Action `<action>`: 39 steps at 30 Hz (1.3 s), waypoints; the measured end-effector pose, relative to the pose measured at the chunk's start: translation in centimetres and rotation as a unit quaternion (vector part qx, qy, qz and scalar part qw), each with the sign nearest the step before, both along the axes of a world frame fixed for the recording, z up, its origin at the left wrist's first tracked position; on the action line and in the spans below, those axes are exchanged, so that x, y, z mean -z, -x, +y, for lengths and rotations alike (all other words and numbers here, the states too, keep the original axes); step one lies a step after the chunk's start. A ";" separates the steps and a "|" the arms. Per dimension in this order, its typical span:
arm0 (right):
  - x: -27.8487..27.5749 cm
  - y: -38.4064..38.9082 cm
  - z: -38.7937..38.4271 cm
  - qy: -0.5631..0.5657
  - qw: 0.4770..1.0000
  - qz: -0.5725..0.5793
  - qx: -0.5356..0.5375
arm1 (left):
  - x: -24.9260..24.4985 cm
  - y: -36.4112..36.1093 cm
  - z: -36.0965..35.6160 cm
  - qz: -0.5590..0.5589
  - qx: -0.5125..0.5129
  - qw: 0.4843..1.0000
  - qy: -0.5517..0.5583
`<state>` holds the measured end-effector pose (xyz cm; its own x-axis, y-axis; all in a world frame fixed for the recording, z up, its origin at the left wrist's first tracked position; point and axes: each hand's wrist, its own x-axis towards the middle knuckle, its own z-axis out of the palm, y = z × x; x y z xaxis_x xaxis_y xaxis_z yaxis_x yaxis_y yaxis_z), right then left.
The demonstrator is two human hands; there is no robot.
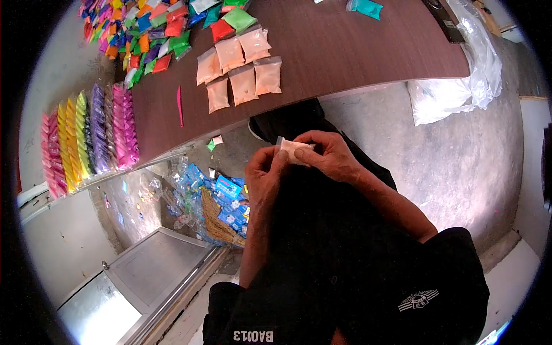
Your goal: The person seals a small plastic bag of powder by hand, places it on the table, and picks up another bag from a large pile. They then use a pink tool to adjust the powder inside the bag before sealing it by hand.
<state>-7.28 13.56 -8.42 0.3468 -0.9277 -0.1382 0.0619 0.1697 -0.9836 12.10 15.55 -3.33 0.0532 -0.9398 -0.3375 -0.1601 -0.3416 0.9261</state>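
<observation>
In front of my chest, a small clear zip bag of peach-coloured material (pixel 295 150) is held between both hands. My left hand (pixel 265 167) pinches its left end between thumb and fingers. On the other side, my right hand (pixel 330 154) grips the bag with the thumb pressed on its face. Past the hands, on the brown table, lie several filled peach bags (pixel 242 85) in two rough rows. A thin pink stick-like tool (pixel 180 106) rests to their left.
A heap of colourful small packets (pixel 152 34) covers the table's far left. Long bundles of coloured packets (pixel 98 129) line its left edge. A teal packet (pixel 367 8) lies at the far side. Clear plastic sheeting (pixel 454 92) hangs at right. Blue packaging (pixel 227 195) sits on the floor.
</observation>
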 end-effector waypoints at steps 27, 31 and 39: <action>-0.9 -0.4 0.0 -0.002 1.000 0.004 -0.018 | 2.0 -1.1 0.0 0.032 0.005 0.999 0.033; -0.2 -0.5 0.2 0.006 1.000 -0.001 0.002 | 1.4 -0.3 0.0 0.078 -0.027 0.996 0.017; -0.8 -0.7 0.3 0.006 1.000 0.006 -0.007 | 1.6 -1.0 0.0 0.027 -0.007 0.999 0.044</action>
